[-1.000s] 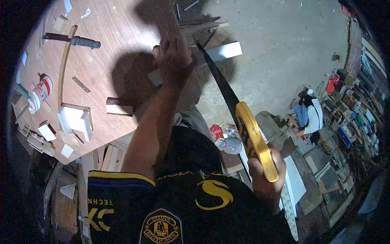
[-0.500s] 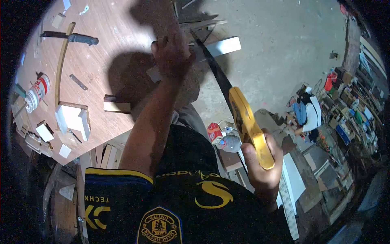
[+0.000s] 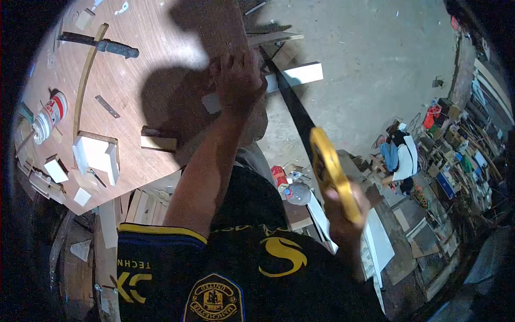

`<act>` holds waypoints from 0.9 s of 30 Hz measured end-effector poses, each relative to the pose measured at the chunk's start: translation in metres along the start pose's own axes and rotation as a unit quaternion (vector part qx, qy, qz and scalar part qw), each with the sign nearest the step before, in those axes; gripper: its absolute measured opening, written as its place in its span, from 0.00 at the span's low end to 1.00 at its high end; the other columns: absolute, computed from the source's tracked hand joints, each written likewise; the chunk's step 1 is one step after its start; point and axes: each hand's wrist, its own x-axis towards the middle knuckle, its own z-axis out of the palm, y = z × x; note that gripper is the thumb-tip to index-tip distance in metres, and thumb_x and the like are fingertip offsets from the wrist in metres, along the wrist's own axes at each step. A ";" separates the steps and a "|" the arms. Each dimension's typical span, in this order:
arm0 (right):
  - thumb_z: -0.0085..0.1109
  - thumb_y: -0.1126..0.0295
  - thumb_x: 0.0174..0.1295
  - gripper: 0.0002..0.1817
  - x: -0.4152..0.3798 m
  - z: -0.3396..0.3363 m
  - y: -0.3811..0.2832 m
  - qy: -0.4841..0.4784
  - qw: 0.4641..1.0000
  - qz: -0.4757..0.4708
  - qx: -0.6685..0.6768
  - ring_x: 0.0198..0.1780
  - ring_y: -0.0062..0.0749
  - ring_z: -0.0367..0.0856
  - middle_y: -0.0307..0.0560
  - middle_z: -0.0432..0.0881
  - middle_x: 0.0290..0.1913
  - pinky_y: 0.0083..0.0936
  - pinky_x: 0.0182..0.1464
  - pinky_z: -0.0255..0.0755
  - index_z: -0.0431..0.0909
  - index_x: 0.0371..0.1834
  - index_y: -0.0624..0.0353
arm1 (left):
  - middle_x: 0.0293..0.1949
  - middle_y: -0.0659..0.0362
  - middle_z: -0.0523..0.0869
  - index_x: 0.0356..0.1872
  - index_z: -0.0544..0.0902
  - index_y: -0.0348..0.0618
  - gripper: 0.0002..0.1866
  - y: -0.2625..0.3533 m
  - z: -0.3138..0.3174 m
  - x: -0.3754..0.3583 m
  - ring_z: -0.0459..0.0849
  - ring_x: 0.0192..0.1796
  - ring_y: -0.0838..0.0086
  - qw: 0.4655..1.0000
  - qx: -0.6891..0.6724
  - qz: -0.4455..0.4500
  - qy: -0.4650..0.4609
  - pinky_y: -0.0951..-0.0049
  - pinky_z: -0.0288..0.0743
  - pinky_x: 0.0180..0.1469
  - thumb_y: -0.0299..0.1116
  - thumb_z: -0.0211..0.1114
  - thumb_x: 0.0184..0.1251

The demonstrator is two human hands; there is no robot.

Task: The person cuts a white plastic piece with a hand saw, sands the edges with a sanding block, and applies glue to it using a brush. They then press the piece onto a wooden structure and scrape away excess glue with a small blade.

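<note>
My right hand (image 3: 346, 206) is wrapped around the yellow handle of a handsaw (image 3: 295, 107), slightly blurred. The dark blade slants up and away, crossing a white strip of board (image 3: 303, 74) that juts past the table edge. My left hand (image 3: 237, 80) lies across that strip on the table, its fingers bent over the far side and pressing it down. The strip's other end shows left of my wrist. Shadow hides where my fingertips touch, and how deep the blade sits in the strip cannot be made out.
On the table (image 3: 129, 107) are a dark-handled knife (image 3: 115, 48), a curved wooden strip (image 3: 83, 86), a red-and-white can (image 3: 51, 115), a metal plate (image 3: 107, 106) and white offcuts. A plastic bottle (image 3: 298, 193) stands below. Another person (image 3: 402, 153) crouches at right near piled scrap.
The saw has been drawn back toward my body, its handle now lower in view. My left hand stays on the strip; the whole view has shifted slightly.
</note>
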 end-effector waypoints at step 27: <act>0.62 0.70 0.63 0.10 0.009 -0.002 -0.009 -0.018 0.988 -0.104 -0.115 0.30 0.30 0.83 0.48 0.82 0.30 0.25 0.34 0.75 0.77 0.40 0.65 | 0.42 0.51 0.80 0.45 0.79 0.40 0.23 -0.006 0.014 0.002 0.75 0.51 0.54 1.000 -0.002 -0.022 -0.002 0.47 0.62 0.54 0.40 0.59 0.46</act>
